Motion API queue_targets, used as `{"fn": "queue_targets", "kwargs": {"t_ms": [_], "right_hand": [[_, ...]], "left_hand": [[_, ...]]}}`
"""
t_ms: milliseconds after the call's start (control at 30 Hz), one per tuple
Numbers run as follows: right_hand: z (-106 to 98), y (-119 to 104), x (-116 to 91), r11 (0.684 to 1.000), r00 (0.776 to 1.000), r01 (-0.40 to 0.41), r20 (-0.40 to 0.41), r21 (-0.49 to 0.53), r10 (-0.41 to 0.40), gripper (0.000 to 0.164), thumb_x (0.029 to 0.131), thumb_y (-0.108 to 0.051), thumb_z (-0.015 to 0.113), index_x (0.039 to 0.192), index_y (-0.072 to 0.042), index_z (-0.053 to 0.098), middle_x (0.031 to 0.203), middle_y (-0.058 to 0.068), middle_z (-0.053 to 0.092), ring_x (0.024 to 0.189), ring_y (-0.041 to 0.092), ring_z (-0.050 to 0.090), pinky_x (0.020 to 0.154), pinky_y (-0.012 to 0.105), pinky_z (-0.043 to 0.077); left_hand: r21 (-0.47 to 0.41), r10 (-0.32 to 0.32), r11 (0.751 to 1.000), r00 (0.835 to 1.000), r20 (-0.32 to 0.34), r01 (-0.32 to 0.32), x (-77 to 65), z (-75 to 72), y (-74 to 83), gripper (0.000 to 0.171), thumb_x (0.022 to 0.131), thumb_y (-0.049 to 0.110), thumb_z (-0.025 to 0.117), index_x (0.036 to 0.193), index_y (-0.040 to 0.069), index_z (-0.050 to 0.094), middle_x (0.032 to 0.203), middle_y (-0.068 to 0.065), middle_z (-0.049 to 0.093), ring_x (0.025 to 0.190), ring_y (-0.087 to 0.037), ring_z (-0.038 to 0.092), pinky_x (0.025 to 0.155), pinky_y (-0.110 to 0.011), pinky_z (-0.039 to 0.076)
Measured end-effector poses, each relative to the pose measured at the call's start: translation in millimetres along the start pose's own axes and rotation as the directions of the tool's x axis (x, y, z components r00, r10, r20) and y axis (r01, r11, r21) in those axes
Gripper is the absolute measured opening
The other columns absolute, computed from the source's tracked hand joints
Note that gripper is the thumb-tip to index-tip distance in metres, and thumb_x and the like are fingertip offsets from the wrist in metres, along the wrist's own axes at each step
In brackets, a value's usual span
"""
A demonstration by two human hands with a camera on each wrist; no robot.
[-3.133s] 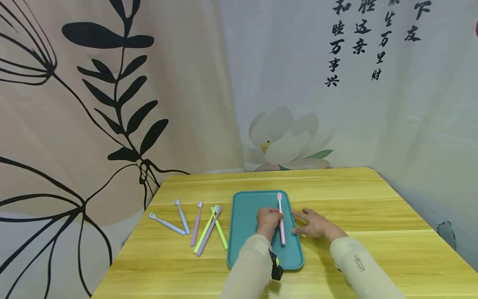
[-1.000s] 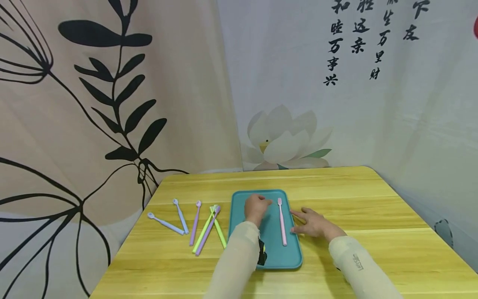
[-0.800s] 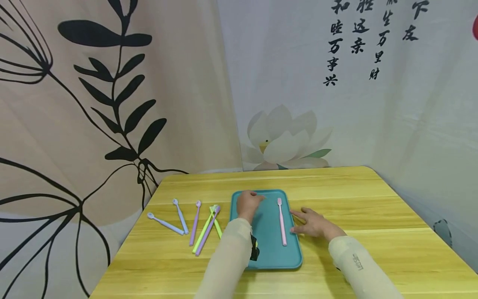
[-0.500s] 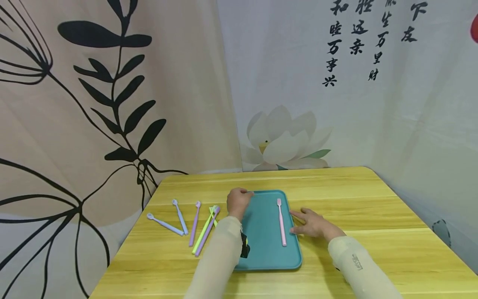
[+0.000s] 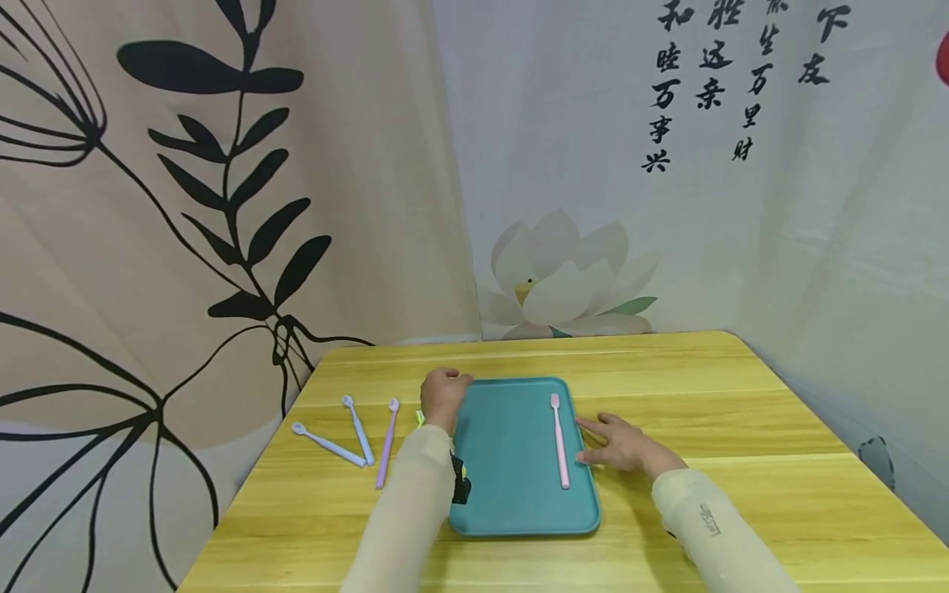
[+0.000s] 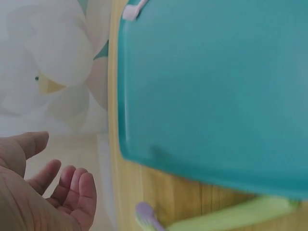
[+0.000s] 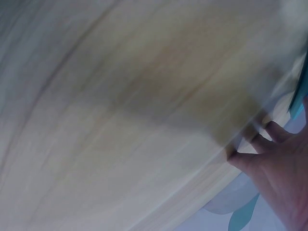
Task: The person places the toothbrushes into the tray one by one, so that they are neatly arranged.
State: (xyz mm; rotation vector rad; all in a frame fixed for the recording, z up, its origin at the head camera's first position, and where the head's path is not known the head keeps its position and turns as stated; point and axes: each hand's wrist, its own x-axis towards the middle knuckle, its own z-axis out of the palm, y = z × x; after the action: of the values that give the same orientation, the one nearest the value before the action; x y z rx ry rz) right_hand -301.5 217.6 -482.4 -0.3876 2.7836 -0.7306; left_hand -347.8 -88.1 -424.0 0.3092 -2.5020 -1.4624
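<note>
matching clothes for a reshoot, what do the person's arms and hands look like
Left sleeve and right sleeve are long and pale cream; the right has dark lettering, too small to read surely. A black device shows near the left cuff. Left hand and right hand wear no gloves.

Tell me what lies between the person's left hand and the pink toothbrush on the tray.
Just a bare stretch of the teal tray; the head view shows no other object between the left hand and the pink toothbrush.
</note>
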Motion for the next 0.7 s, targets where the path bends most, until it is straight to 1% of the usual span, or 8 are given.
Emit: {"fn": "queue_targets", "kwargs": {"t_ms": [133,200,300,400,567,700], "right_hand": [[0,0,0,1.0,1.0,0.003,0.0,-0.002,-0.003,0.075,0.09,-0.049,0.068,0.152,-0.015,0.042,0.153,0.035,0.025,0.135,0.057,0.028,0.105,0.073,0.024],[0,0,-1,1.0,1.0,0.003,0.0,0.0,-0.003,0.075,0.09,-0.049,0.068,0.152,-0.015,0.042,0.153,0.035,0.025,0.136,0.057,0.027,0.105,0.072,0.024],[0,1,0,1.0,1.0,-0.002,0.0,0.006,0.002,0.075,0.09,-0.049,0.068,0.152,-0.016,0.041,0.153,0.034,0.024,0.136,0.057,0.027,0.105,0.072,0.024],[1,1,0,1.0,1.0,-0.005,0.003,0.01,0.005,0.075,0.091,-0.048,0.068,0.152,-0.016,0.041,0.154,0.034,0.024,0.137,0.056,0.027,0.105,0.072,0.024],[0,1,2,1.0,1.0,-0.005,0.006,0.003,0.005,0.075,0.091,-0.048,0.068,0.153,-0.016,0.041,0.154,0.033,0.024,0.137,0.056,0.026,0.106,0.072,0.023],[0,1,1,1.0,1.0,-0.002,0.005,-0.004,0.002,0.075,0.091,-0.049,0.068,0.153,-0.016,0.041,0.154,0.033,0.024,0.137,0.056,0.026,0.106,0.073,0.021]], "left_hand": [[0.024,-0.01,1.0,1.0,-0.019,0.01,6.5,-10.0,-5.5,0.038,0.091,0.025,0.071,0.119,0.0,0.07,0.115,-0.018,0.069,0.1,-0.036,0.064,0.086,-0.05,0.051],[0.023,-0.005,1.0,1.0,-0.025,0.005,8.6,-15.7,-7.4,0.039,0.091,0.024,0.071,0.12,-0.001,0.069,0.115,-0.019,0.068,0.1,-0.037,0.064,0.086,-0.05,0.051],[-0.003,-0.01,1.0,1.0,-0.029,0.01,10.8,-25.9,-9.3,0.039,0.092,0.023,0.069,0.121,-0.002,0.067,0.12,-0.021,0.065,0.108,-0.039,0.06,0.092,-0.051,0.048],[-0.008,-0.024,1.0,0.999,-0.022,0.024,14.0,-36.8,-12.3,0.04,0.093,0.023,0.067,0.124,-0.002,0.066,0.125,-0.023,0.062,0.114,-0.041,0.057,0.095,-0.052,0.047],[0.043,-0.038,0.998,0.999,-0.026,0.039,22.9,-57.2,-18.1,0.041,0.093,0.024,0.066,0.126,-0.001,0.065,0.129,-0.023,0.06,0.116,-0.042,0.055,0.095,-0.053,0.046],[0.055,-0.054,0.997,0.998,-0.022,0.055,28.4,-74.5,-22.4,0.043,0.094,0.025,0.065,0.129,-0.001,0.063,0.133,-0.024,0.056,0.122,-0.043,0.049,0.099,-0.053,0.043]]}}
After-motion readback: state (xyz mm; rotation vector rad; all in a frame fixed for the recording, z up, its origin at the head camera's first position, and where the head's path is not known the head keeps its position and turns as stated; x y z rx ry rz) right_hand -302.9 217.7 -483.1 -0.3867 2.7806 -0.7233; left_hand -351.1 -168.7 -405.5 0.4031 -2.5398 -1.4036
